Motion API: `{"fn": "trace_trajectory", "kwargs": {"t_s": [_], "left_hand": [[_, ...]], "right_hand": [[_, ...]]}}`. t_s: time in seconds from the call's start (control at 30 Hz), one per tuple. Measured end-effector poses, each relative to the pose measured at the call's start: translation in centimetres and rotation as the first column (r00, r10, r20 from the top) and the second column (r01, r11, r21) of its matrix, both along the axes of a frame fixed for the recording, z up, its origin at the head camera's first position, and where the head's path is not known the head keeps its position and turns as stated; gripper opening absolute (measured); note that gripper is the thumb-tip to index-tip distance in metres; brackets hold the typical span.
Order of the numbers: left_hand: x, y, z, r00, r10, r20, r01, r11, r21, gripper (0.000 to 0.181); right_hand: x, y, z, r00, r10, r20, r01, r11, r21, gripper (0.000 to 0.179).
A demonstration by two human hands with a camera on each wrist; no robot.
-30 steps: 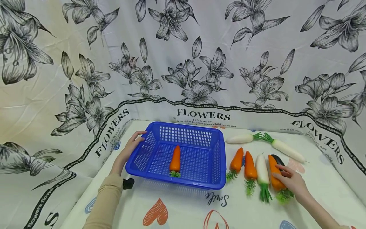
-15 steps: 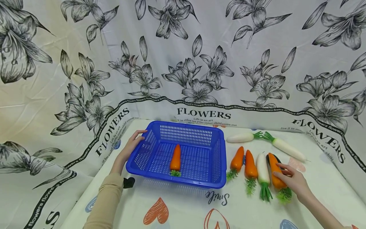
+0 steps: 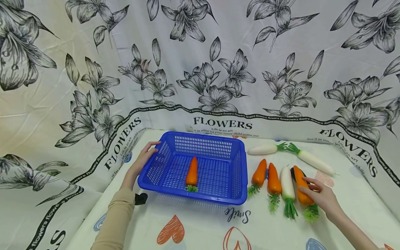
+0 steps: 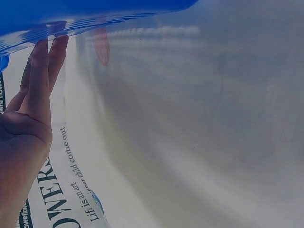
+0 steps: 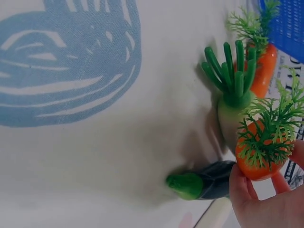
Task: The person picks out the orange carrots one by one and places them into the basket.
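At the left end of the blue plastic basket [image 3: 200, 199], my left hand [image 3: 144, 158] touches the rim with its fingertips. In the left wrist view, straight fingers [image 4: 40, 80] reach up to the basket's edge [image 4: 109, 12]. My right hand [image 3: 323, 198] grips an orange carrot [image 3: 300, 185] with green fronds, thumb on one side and fingers on the other. Partly hidden behind it is a dark eggplant [image 3: 293, 173]; its green cap [image 5: 185, 185] shows in the right wrist view. Inside the basket lies one carrot [image 3: 192, 172].
Two carrots [image 3: 259, 172] [image 3: 273, 178] and a white radish [image 3: 286, 182] lie in a row between basket and right hand. Farther back are two more white radishes [image 3: 262, 149] [image 3: 315, 162]. A flower-printed curtain [image 3: 212, 69] rises behind the table [image 3: 200, 229].
The carrot in my right hand has shifted slightly left over the eggplant, which now shows on the carrot's left side. My left hand and the basket have stayed in place.
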State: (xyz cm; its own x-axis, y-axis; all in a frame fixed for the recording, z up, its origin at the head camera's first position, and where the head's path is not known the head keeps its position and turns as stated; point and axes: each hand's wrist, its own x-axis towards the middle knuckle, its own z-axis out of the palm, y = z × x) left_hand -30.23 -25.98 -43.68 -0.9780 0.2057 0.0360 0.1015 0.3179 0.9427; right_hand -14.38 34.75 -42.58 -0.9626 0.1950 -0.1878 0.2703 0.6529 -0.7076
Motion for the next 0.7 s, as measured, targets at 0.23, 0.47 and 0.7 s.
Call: {"fn": "trace_trajectory", "kwargs": {"t_s": [0.23, 0.47, 0.7], "left_hand": [[0.0, 0.0, 0.2, 1.000, 0.010, 0.001, -0.010, 1.000, -0.002, 0.042], [-0.2, -0.2, 0.1, 1.000, -0.016, 0.015, 0.016, 1.000, 0.026, 0.043], [0.1, -0.1, 0.2, 1.000, -0.015, 0.024, 0.014, 0.999, 0.030, 0.044]], "right_hand": [[-0.2, -0.5, 0.6, 0.999, 0.028, -0.022, -0.028, 0.999, 0.021, 0.070], [-0.4, -1.1, 1.3, 0.997, 0.052, -0.055, -0.052, 0.999, -0.006, 0.069], [-0.5, -1.3, 1.8, 0.997, 0.032, -0.076, -0.034, 0.999, -0.027, 0.069]]}}
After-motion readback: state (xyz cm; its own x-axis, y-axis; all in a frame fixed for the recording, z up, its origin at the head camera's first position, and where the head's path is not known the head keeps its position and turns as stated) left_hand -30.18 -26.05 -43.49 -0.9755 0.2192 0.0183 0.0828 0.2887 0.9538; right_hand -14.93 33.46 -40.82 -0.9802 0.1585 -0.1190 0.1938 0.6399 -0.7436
